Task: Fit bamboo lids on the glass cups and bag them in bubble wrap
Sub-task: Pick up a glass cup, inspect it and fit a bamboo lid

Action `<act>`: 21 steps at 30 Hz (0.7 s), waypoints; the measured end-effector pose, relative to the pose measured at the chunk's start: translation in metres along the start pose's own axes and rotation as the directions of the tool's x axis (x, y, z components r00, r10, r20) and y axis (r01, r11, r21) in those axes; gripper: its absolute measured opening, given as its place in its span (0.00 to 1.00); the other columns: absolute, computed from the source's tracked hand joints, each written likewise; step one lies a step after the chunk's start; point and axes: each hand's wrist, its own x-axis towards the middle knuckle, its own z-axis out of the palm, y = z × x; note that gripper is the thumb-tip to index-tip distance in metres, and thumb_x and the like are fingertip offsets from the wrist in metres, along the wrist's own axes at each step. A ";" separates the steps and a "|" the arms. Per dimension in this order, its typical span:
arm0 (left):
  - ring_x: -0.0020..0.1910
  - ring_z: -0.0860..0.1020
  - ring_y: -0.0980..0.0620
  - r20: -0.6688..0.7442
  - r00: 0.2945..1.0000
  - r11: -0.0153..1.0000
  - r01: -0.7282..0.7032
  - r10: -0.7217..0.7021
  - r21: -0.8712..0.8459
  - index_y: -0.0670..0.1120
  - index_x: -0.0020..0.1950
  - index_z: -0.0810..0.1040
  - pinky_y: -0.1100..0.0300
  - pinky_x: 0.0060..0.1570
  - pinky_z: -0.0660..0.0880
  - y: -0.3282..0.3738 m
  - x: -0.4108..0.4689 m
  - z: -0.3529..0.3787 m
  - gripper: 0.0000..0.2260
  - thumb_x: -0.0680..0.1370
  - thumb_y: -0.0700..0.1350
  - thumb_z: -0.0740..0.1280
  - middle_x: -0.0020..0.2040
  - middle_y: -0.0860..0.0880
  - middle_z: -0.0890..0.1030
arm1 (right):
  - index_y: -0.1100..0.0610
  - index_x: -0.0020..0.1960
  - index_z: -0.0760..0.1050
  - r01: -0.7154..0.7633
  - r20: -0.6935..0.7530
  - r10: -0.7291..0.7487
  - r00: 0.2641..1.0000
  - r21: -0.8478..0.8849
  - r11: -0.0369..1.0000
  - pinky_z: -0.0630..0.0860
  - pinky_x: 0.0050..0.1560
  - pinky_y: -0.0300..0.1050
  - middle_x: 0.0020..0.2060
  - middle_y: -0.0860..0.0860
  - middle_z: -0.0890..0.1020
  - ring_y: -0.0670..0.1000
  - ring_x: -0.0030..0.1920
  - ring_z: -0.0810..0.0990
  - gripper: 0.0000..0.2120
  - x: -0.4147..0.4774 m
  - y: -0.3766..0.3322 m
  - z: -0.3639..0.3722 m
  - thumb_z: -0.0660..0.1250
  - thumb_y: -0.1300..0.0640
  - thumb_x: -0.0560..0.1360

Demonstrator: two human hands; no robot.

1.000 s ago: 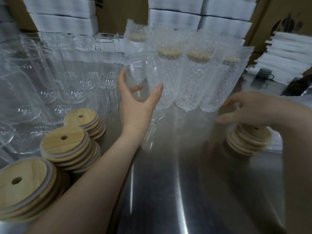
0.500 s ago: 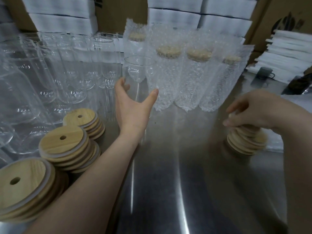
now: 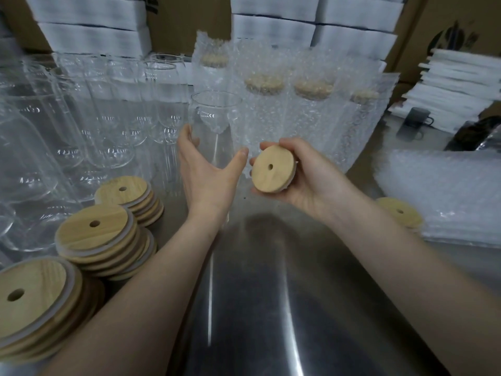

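Far out to the left of the left grip, three lid stacks [image 3: 95,232] sit on the steel table [image 3: 260,308], each top lid showing a round hole. Behind them, still to that grip's left, a crowd of bare glass cups [image 3: 108,123] stands upright.

The left grip [image 3: 208,177] is wrapped round the lower part of a glass cup [image 3: 215,118], with the fingers on the cup's left side and the thumb on its right. The cup stands upright, its open rim well above the grip. I cannot tell whether its base touches the table.

Just to the right, close to the left thumb, the right grip [image 3: 309,177] holds a bamboo lid [image 3: 273,169] by its rim, fingers curled round the edge. The lid is tilted so that its flat face and small centre hole look back toward the person. It sits beside the cup's lower part, below the rim.

Behind both grips a row of bagged cups [image 3: 264,109] stands upright in bubble wrap, their bamboo tops showing through the plastic. White foam blocks [image 3: 273,28] are stacked along the back.

To the right of the right grip a small lid pile [image 3: 401,213] lies on the table, touching a flat heap of bubble-wrap bags [image 3: 447,196]. Farther right and back stand a dark mug [image 3: 416,119] and stacked white foam sheets [image 3: 461,77].
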 end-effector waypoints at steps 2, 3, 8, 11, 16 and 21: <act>0.73 0.64 0.51 0.006 1.000 1.000 -0.003 0.003 0.003 0.48 0.78 0.54 0.47 0.73 0.63 0.000 0.000 0.000 0.43 0.71 0.52 0.76 0.74 0.47 0.64 | 0.59 0.54 0.80 -0.013 -0.005 0.014 1.000 0.120 0.993 0.82 0.38 0.54 0.49 0.63 0.84 0.59 0.49 0.83 0.15 0.010 0.009 0.000 0.57 0.53 0.82; 0.73 0.64 0.51 0.009 1.000 1.000 -0.004 0.004 0.003 0.48 0.78 0.54 0.47 0.73 0.63 0.000 0.000 0.000 0.44 0.71 0.52 0.77 0.74 0.48 0.64 | 0.59 0.56 0.79 -0.013 0.001 0.013 1.000 0.168 0.986 0.82 0.37 0.53 0.48 0.62 0.84 0.60 0.48 0.84 0.16 0.013 0.014 -0.001 0.56 0.52 0.82; 0.73 0.64 0.51 0.007 1.000 1.000 0.019 -0.019 -0.021 0.50 0.77 0.55 0.48 0.73 0.64 -0.002 0.000 0.001 0.44 0.69 0.51 0.78 0.74 0.48 0.64 | 0.59 0.63 0.74 0.007 0.102 -0.031 0.994 0.226 0.974 0.83 0.43 0.53 0.51 0.64 0.83 0.62 0.48 0.85 0.21 0.017 0.032 -0.006 0.72 0.59 0.71; 0.73 0.64 0.50 0.001 1.000 0.999 0.030 -0.030 -0.039 0.50 0.76 0.55 0.48 0.73 0.64 -0.003 0.002 0.001 0.44 0.69 0.51 0.79 0.74 0.48 0.64 | 0.59 0.62 0.73 0.042 0.168 -0.081 0.982 0.225 0.973 0.82 0.51 0.55 0.59 0.69 0.76 0.62 0.48 0.84 0.28 0.017 0.038 -0.008 0.71 0.73 0.64; 0.74 0.64 0.50 -0.001 1.000 0.999 0.029 -0.029 -0.037 0.50 0.77 0.54 0.48 0.73 0.63 -0.004 0.004 0.002 0.46 0.68 0.51 0.79 0.74 0.47 0.64 | 0.59 0.59 0.74 0.072 0.180 -0.101 0.979 0.164 0.984 0.82 0.53 0.54 0.56 0.67 0.76 0.60 0.45 0.85 0.26 0.018 0.042 -0.006 0.66 0.81 0.67; 0.74 0.64 0.51 -0.002 1.000 0.999 0.031 -0.031 -0.042 0.51 0.76 0.55 0.48 0.73 0.64 -0.004 0.002 0.002 0.47 0.67 0.52 0.80 0.74 0.47 0.64 | 0.57 0.57 0.74 0.086 0.129 -0.095 0.987 0.080 0.993 0.82 0.36 0.47 0.47 0.62 0.81 0.58 0.40 0.85 0.23 0.016 0.040 -0.009 0.70 0.77 0.69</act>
